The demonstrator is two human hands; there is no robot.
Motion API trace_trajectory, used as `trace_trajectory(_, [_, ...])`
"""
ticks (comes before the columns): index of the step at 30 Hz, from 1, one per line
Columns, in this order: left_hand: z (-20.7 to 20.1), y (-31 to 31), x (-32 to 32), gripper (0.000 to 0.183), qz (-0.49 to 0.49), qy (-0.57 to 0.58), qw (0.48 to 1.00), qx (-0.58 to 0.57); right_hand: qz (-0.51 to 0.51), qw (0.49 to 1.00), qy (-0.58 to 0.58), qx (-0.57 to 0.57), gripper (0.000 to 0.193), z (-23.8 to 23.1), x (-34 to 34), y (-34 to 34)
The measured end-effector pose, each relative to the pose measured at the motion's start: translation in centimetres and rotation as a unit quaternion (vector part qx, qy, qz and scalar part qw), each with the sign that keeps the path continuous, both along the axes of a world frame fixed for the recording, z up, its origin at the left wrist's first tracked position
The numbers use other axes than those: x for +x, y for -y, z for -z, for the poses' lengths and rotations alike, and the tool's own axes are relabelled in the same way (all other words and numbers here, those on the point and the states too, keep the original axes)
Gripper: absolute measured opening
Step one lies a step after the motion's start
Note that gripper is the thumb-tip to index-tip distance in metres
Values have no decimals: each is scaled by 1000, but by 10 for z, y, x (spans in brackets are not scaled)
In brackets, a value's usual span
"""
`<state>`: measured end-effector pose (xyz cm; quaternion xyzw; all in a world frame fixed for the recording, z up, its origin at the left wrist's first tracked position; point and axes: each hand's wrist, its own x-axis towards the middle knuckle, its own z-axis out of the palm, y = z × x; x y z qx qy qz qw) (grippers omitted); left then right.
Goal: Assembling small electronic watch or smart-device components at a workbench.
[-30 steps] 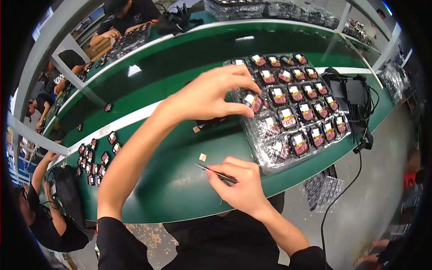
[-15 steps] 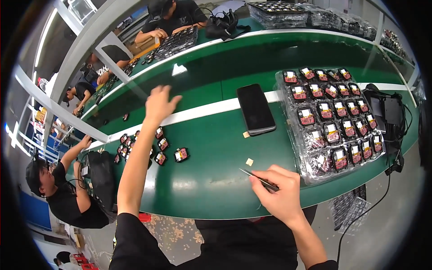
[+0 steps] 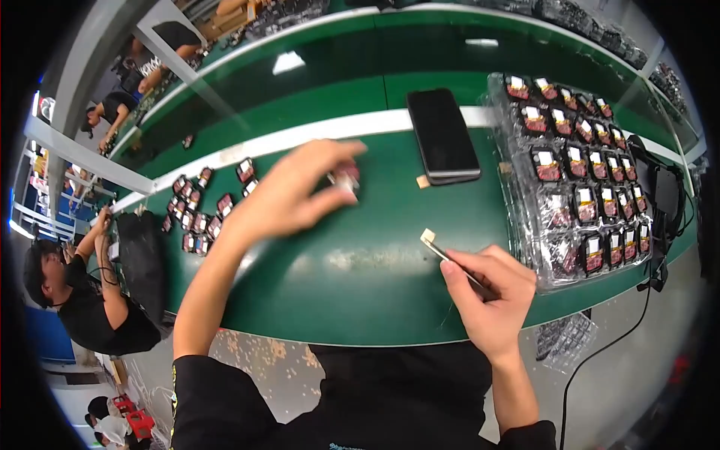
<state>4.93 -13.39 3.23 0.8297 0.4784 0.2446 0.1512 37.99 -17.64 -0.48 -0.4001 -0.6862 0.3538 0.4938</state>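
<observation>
My left hand [image 3: 296,191] is over the middle of the green table, its thumb and fingers curled around a small black module with a reddish circuit board [image 3: 345,180], blurred by motion. Lower right, my right hand [image 3: 491,296] pinches slim metal tweezers [image 3: 469,276]. Their tips meet a small beige square piece [image 3: 427,235]; whether they grip it or only touch it I cannot tell. Another beige piece [image 3: 423,181] lies beside the black phone [image 3: 442,139]. Several similar modules [image 3: 195,202] are scattered left of my left forearm.
A clear plastic tray [image 3: 525,255] filled with rows of modules covers the table's right side. Black cabled gear [image 3: 660,187] sits beyond it. A white rail [image 3: 300,142] separates the table from a green conveyor [image 3: 330,75]. One co-worker [image 3: 90,300] sits at the left beside a black bag [image 3: 142,255].
My left hand has come back toward the table's middle and now holds a module. The tweezers' tips have moved onto the beige piece. The head view has tilted downward.
</observation>
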Motion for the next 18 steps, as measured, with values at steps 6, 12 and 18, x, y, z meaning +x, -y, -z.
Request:
trace_trajectory(6, [-4, 53, 51, 77, 61, -14, 997, -38, -9, 1000, -1, 17, 21, -5, -6, -3])
trace_trajectory(12, [11, 50, 38, 64, 29, -22, 999, -21, -14, 999, 28, 20, 22, -1, -5, -5])
trace_trajectory(18, [16, 50, 41, 56, 35, 4, 999, -16, -33, 999, 36, 15, 22, 2, -4, -5])
